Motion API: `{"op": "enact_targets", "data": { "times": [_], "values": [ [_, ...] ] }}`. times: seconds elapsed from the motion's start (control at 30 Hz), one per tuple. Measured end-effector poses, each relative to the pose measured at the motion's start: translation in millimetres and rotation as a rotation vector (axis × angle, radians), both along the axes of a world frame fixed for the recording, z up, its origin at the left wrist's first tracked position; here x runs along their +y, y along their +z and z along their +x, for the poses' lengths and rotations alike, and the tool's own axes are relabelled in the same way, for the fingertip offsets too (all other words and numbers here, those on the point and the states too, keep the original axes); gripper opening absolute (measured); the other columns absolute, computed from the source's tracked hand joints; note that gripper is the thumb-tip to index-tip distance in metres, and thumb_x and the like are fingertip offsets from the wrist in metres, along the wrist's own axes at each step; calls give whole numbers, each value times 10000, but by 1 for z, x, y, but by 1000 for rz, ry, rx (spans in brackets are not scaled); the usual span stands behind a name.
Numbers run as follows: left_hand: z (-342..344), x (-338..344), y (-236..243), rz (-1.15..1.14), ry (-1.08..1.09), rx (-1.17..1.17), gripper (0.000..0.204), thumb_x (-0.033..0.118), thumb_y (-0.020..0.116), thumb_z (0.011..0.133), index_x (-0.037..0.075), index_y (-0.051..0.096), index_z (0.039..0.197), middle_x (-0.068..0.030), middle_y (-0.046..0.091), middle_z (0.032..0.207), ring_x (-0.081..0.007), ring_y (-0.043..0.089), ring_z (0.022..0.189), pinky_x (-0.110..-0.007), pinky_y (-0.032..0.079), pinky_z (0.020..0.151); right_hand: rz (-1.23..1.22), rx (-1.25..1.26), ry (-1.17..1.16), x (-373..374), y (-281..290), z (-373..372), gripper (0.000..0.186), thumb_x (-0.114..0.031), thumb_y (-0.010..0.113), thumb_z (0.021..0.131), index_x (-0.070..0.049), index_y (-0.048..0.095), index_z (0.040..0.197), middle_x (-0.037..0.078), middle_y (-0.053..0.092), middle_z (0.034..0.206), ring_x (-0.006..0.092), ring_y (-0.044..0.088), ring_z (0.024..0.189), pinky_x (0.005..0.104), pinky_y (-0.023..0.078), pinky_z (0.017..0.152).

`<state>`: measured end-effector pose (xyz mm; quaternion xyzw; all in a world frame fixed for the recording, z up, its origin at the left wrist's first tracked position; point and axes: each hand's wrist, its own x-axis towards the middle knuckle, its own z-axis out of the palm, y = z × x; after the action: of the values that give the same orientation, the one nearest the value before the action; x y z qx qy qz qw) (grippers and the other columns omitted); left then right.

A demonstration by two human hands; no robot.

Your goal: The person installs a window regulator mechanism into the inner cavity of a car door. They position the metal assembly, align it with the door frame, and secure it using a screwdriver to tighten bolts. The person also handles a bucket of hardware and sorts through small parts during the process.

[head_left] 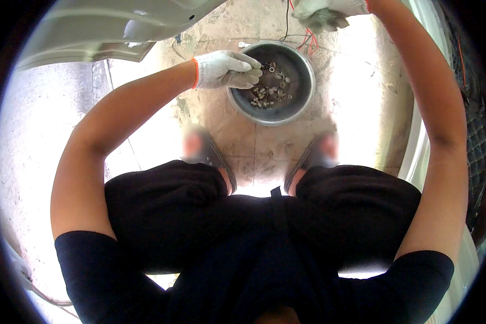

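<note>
My left hand (226, 71), in a white knit glove with an orange cuff, hangs over the left rim of a round metal bowl (306, 97). Its fingers are stretched toward the bowl's middle, thumb apart, with nothing plainly held. Inside the bowl lies a loose pile of small metal parts (270, 96), some like nuts and bolts. At the top edge, right of the bowl, my gloved right hand (329, 14) is partly cut off by the frame. Its greyed fingers are curled, and what they hold, if anything, is hidden.
Thin red and black cables (310, 42) lie behind the bowl, near my right hand. A pale metal panel (118, 29) juts in at upper left. Along the right stands a white edge (416, 129) beside dark quilted material (476, 156). My feet are on the tiled floor (253, 146).
</note>
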<state>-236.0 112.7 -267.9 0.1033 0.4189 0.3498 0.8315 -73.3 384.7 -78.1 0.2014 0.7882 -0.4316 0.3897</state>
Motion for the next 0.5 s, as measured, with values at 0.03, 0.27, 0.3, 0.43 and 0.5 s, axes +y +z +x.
{"op": "enact_targets", "data": {
  "times": [0.03, 0.27, 0.3, 0.43, 0.5],
  "values": [
    [1, 0, 0, -4, -9, 35, 388, 140, 602, 1006, -42, 537, 1343, -189, 655, 1267, -280, 702, 1096, -392, 583, 1003, 6, 0, -8, 2, 1, 3, 414, -401, 602, 949, -22, 710, 822, 71, 660, 695, 163, 595, 556, 296, 463, 549],
    [1, -6, 8, 128, -291, 229, 390, 209, 652, 991, -16, 592, 1304, -150, 670, 1195, -256, 675, 1052, -397, 565, 929, 159, -16, -89, 16, -8, 43, 283, -286, 628, 942, -19, 706, 888, 106, 678, 782, 205, 627, 646, 346, 503, 616],
    [4, -2, 8, 154, -337, 294, 369, 198, 660, 984, -21, 608, 1276, -146, 684, 1146, -253, 682, 1005, -392, 570, 893, 201, -22, -123, 28, -6, 53, 265, -270, 632, 941, -19, 705, 897, 111, 680, 794, 211, 632, 659, 353, 509, 626],
    [22, -17, 29, 54, -195, 189, 258, 148, 680, 965, -48, 651, 1129, -146, 705, 968, -270, 703, 873, -407, 592, 791, 335, -118, -287, 59, -25, 50, 195, -204, 647, 937, -17, 703, 935, 131, 690, 844, 235, 650, 710, 382, 532, 664],
    [14, -10, -5, -62, -212, 195, 303, 118, 677, 970, -59, 615, 1208, -187, 703, 1098, -303, 708, 1016, -466, 604, 901, 341, -243, -417, 84, -60, 61, 163, -171, 655, 935, -16, 701, 954, 141, 695, 868, 247, 659, 736, 396, 544, 683]
  ]
}}
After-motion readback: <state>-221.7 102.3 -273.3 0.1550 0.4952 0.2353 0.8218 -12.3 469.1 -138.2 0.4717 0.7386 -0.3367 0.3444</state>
